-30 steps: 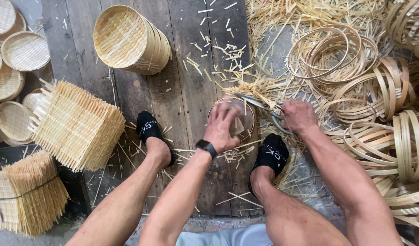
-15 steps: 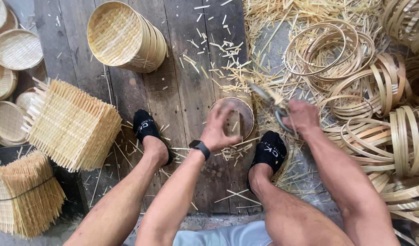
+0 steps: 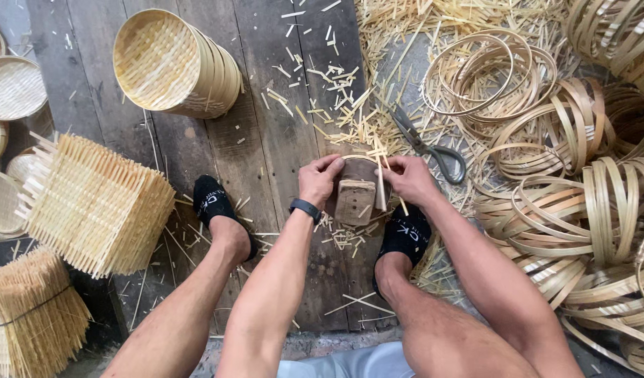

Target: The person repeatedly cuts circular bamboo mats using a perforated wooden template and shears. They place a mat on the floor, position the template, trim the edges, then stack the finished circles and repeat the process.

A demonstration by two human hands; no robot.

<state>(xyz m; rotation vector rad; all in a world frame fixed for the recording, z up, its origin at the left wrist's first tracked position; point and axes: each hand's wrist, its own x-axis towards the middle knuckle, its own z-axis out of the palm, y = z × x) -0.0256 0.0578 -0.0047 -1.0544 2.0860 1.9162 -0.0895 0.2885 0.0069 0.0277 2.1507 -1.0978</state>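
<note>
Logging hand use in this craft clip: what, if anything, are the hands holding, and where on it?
Both hands hold a round wooden form: the left hand on its left edge, the right hand on its right edge. The scissors lie untouched.

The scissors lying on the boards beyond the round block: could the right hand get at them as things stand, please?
Probably yes. The scissors lie in the open on loose bamboo splinters, just beyond the right hand, with nothing on top. That hand is gripping the round block alongside the left hand, so it would have to let go first.
</note>
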